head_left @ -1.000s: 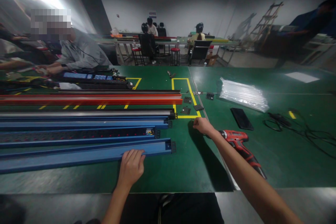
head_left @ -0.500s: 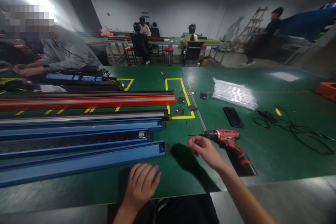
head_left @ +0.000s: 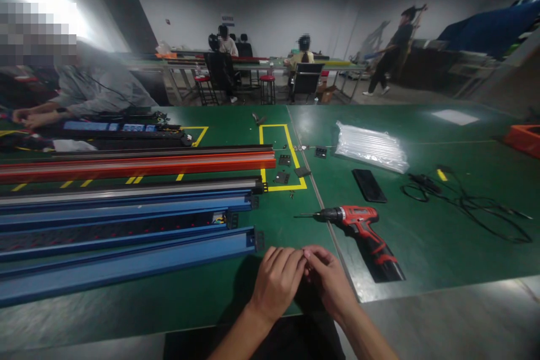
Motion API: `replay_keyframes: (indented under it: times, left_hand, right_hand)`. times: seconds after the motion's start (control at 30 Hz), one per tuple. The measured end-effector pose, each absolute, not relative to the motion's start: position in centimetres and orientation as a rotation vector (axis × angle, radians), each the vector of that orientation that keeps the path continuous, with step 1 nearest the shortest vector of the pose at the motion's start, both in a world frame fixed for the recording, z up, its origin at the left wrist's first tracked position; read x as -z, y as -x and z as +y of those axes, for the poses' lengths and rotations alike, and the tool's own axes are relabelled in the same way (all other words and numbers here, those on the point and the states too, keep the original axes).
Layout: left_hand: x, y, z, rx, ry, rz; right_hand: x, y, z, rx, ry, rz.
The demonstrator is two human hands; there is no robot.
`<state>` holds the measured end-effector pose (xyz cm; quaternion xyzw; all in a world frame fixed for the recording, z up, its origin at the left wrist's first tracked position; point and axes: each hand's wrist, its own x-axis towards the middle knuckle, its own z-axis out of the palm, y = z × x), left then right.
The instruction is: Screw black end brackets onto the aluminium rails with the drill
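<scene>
Though near hands (head_left: 276,284), drill (head_left: 366,229) (markings (head_left: 356,211) unreadable)

"What's on the green counter (head_left: 426,259) beyond the right hand (head_left: 331,278)?"

"Ahead and to its right, a flat black rectangular phone (head_left: 369,185); past that, a silvery bundle in clear plastic wrap (head_left: 371,146)."

"And farther right of the hand?"

"A tangled black cable (head_left: 425,183), then, well apart, an orange box (head_left: 525,142). Far ahead, beyond the counter, a round red-seated stool (head_left: 267,77)."
</scene>
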<state>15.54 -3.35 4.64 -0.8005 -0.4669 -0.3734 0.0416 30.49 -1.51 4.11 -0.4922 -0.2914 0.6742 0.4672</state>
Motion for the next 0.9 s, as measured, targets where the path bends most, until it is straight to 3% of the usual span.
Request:
replay_keyframes:
  times: [0.23,0.3,0.4,0.47,0.6,0.9]
  left_hand:
    - [-3.9,-16.4,-1.0,1.303,2.37,-1.633]
    - [-3.3,-16.7,0.7,1.428,2.318,-1.971]
    - [-2.3,-17.3,3.6,1.517,2.229,-2.427]
    - [-1.6,-17.7,5.2,1.531,2.167,-2.537]
    - [-0.6,-18.5,6.9,1.567,2.115,-2.634]
    - [0.3,-19.1,7.3,1.567,2.082,-2.742]
  right_hand:
    - [-4.3,-33.0,-0.6,-1.554,1.296,-0.998]
    - [-4.9,-34.6,0.0,-1.302,1.402,-1.253]
    - [-5.6,-38.0,1.0,-0.627,1.508,-1.664]
    - [-5.7,-40.7,1.9,-0.224,1.568,-1.803]
    - [-4.7,-45.4,3.3,0.195,1.818,-1.847]
    - [-1.3,-46.9,3.9,0.102,2.015,-2.035]
